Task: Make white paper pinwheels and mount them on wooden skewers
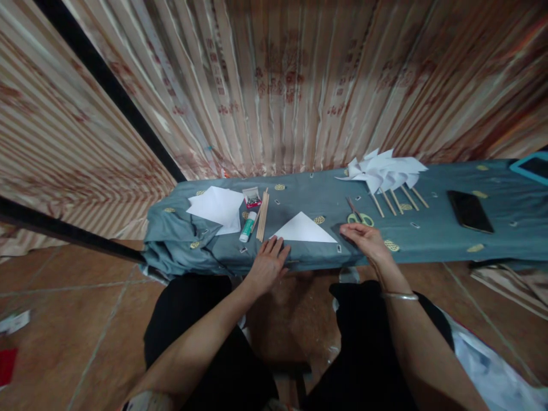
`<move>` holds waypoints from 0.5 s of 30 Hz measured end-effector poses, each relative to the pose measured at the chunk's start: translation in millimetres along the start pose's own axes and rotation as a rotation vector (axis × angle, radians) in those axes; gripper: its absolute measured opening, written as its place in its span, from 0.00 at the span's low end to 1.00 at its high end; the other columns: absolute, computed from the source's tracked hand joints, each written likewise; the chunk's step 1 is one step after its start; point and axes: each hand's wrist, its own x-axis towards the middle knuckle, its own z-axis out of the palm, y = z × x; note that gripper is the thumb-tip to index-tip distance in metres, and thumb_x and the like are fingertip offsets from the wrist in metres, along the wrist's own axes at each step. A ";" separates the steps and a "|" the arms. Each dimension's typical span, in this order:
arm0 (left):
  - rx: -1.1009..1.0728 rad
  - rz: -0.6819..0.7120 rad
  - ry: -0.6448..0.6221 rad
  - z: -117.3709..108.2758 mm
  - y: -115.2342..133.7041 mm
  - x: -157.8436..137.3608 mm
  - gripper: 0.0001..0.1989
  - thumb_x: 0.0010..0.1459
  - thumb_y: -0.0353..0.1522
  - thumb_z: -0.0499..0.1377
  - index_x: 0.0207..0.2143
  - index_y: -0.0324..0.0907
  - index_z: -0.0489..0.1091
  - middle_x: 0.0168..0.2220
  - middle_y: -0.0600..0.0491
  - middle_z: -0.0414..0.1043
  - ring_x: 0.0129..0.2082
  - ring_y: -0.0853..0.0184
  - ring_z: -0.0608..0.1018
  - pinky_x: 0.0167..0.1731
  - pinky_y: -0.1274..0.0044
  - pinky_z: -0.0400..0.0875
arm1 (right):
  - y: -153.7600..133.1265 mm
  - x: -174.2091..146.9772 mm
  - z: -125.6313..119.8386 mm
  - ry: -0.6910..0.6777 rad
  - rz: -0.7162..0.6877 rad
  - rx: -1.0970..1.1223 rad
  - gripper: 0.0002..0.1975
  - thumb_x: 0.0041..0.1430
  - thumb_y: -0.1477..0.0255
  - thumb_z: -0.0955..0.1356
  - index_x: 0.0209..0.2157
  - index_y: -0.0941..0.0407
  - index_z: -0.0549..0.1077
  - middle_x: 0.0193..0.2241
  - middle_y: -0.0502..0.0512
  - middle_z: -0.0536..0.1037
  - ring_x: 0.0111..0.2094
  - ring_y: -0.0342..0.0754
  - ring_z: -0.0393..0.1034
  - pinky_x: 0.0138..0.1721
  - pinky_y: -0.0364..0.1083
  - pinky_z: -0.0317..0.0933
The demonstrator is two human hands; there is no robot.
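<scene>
A folded white paper triangle (305,229) lies flat on the cloth-covered bench, its point facing away from me. My left hand (269,264) rests at its left corner, fingers stretched out and lying flat. To the right of the triangle, my right hand (363,238) has thumb and fingers drawn together; whatever they may hold is hidden. Just beyond that hand lie scissors (360,218) with yellow-green handles. Left of the triangle are several wooden sticks (262,217), a glue stick (247,227) and a small open box of pins (252,197).
White paper sheets (217,206) are piled at the bench's left. Several paper pinwheels (387,170) on sticks overlap at the back right. A dark phone (470,211) and a blue-edged device (531,166) lie farther right. Behind the bench (299,258) hangs a patterned curtain (282,85).
</scene>
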 end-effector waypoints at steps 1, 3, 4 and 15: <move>0.003 -0.002 -0.003 -0.1 0.8 0.7 0.28 0.58 0.34 0.60 0.60 0.35 0.62 0.63 0.33 0.59 0.65 0.48 0.60 0.61 0.59 0.58 | 1.8 -0.7 1.9 -0.007 -0.024 -0.040 0.21 0.36 0.55 0.76 0.29 0.56 0.79 0.27 0.57 0.82 0.28 0.48 0.74 0.31 0.47 0.67; 0.003 -0.003 0.000 0.6 1.8 1.8 0.28 0.58 0.34 0.61 0.60 0.35 0.62 0.63 0.32 0.59 0.65 0.47 0.60 0.61 0.58 0.59 | 4.7 -2.0 7.0 -0.013 -0.091 -0.152 0.21 0.39 0.55 0.75 0.32 0.56 0.79 0.29 0.58 0.82 0.29 0.50 0.75 0.33 0.49 0.68; 0.001 -0.001 0.004 1.4 2.1 2.2 0.28 0.58 0.34 0.61 0.60 0.35 0.62 0.63 0.32 0.58 0.66 0.48 0.60 0.61 0.58 0.59 | 5.6 -2.5 9.5 -0.014 -0.124 -0.210 0.21 0.40 0.56 0.74 0.33 0.56 0.79 0.30 0.58 0.82 0.30 0.50 0.76 0.33 0.49 0.68; -0.028 -0.007 0.046 6.8 5.8 16.7 0.28 0.59 0.36 0.59 0.60 0.36 0.62 0.64 0.34 0.59 0.66 0.48 0.59 0.61 0.57 0.58 | -15.8 -8.1 17.4 -0.158 0.011 -0.066 0.26 0.34 0.50 0.75 0.28 0.57 0.78 0.17 0.51 0.75 0.16 0.40 0.61 0.17 0.41 0.51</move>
